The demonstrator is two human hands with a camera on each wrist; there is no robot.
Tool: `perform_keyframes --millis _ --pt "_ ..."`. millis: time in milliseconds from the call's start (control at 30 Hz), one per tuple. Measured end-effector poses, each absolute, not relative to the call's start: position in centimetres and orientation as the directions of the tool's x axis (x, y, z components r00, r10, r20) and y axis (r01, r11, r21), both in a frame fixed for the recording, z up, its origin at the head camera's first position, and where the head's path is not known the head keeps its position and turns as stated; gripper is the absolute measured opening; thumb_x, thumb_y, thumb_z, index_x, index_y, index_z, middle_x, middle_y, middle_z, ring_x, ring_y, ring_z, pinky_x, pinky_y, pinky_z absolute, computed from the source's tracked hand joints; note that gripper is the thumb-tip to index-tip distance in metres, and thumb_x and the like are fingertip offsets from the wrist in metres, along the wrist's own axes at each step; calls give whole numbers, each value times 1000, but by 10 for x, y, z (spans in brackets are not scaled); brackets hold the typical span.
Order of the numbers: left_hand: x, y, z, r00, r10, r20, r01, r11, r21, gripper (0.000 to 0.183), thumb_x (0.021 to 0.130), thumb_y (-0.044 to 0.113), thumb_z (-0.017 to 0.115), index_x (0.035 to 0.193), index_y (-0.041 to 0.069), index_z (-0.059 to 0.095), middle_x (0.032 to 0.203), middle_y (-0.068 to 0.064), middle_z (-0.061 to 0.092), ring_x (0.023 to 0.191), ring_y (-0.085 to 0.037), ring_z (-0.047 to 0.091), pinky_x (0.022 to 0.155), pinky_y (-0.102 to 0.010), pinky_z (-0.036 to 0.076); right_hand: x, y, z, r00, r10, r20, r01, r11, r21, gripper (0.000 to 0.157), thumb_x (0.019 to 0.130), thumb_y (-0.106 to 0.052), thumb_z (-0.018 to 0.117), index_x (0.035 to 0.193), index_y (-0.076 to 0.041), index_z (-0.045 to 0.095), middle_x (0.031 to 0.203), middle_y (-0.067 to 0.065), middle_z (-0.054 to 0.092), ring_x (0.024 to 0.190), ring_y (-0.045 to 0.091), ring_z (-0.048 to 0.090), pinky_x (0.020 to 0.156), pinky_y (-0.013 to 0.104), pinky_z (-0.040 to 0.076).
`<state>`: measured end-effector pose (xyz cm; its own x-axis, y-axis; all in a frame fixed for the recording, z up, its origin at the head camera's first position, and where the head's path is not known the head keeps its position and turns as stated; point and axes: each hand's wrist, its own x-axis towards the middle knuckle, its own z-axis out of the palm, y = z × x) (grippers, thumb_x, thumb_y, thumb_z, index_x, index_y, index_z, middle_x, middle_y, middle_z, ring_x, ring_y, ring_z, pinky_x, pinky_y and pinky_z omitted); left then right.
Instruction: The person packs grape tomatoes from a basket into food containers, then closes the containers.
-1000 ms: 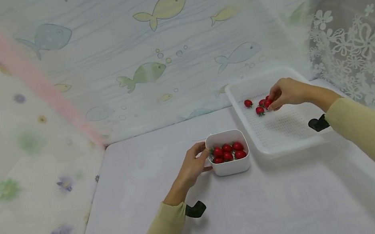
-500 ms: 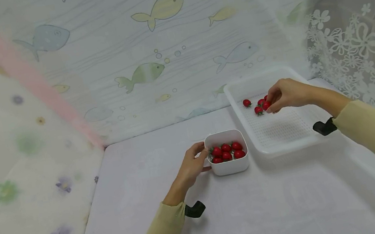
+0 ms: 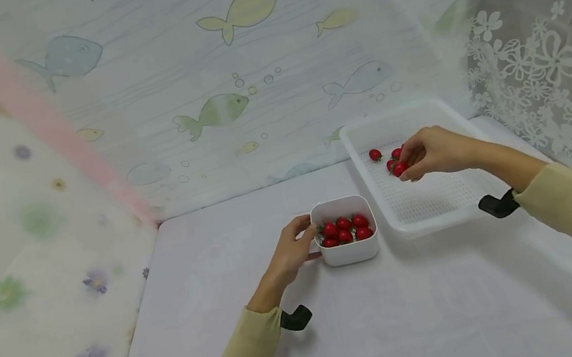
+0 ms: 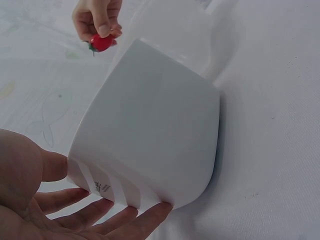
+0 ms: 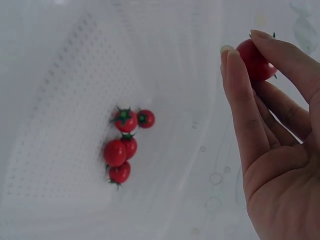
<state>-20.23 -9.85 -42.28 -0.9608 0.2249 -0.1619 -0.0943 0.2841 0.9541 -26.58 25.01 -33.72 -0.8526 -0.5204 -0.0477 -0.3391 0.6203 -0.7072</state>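
My right hand [image 3: 434,150] pinches a red cherry tomato [image 5: 254,62] between thumb and fingertips, above the white perforated basket [image 3: 391,212]. Several more cherry tomatoes [image 5: 115,152] with green stems lie on the basket floor, clustered near its wall in the right wrist view. To the left, a small white box [image 3: 349,253] holds several cherry tomatoes [image 3: 343,224] in rows. Against the box's left wall rest the fingertips of my left hand [image 3: 291,248], with the thumb at the rim. In the left wrist view those fingers [image 4: 90,214] are spread and not wrapped around the box.
A white cloth [image 3: 422,312] covers the table, and box and basket stand close together on it. Behind them hangs a sheet with printed fish [image 3: 223,111]. Flowered fabric [image 3: 28,272] borders the left side, and a lace curtain [image 3: 546,59] the right.
My right hand has drawn slightly toward me, carrying the pinched cherry tomato away from the group. The left hand stays at the box, which has not moved on the table.
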Motion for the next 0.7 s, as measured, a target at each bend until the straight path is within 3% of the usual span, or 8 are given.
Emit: perform_keyframes --millis 500,700 --pt "-204 -100 -424 -961 223 -163 -98 278 956 38 100 23 47 136 12 45 140 -9 41 128 -31 42 75 -40 57 -244 225 -346 -857 -514 -29 -336 601 -725 27 79 -27 77 95 -8 66 81 2 70 71 17 66 71 36 56" --pt "-203 -100 -423 -960 232 -158 -94 267 959 38 100 22 46 136 11 44 140 -10 41 128 -32 41 76 -41 57 -234 213 -345 -854 -519 21 -367 574 -732 25 80 -28 75 92 -7 68 80 3 69 67 15 66 67 31 55"
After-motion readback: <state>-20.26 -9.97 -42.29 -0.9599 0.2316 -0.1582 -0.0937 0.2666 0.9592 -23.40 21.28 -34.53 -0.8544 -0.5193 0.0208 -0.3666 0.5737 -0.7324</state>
